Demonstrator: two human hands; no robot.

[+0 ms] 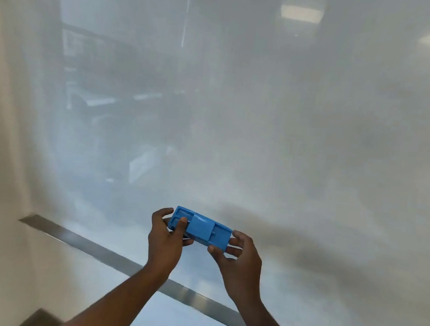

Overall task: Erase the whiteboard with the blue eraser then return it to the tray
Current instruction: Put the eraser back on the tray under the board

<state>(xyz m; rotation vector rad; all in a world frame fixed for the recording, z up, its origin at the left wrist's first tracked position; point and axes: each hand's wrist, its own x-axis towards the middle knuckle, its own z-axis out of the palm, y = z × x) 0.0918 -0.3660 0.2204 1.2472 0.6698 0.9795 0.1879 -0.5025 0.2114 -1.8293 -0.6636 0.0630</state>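
Two hands gripped blue eraser (pixel 200 228) | left hand (pixel 165 240) clasped its left end | right hand (pixel 240 261) pinched its right end | whiteboard (pixel 270 115) beyond | tray (pixel 102 250) below hands

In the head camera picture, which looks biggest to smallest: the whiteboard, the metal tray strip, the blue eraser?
1. whiteboard, fills most of the picture
2. metal tray strip, long and thin
3. blue eraser, held at its ends by both hands

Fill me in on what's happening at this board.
A person stands at a whiteboard holding a blue eraser in both hands: the left hand grips its left end, the right hand its right end. The eraser is held in front of the lower board, just above the metal tray along the bottom edge. No writing shows on the board.
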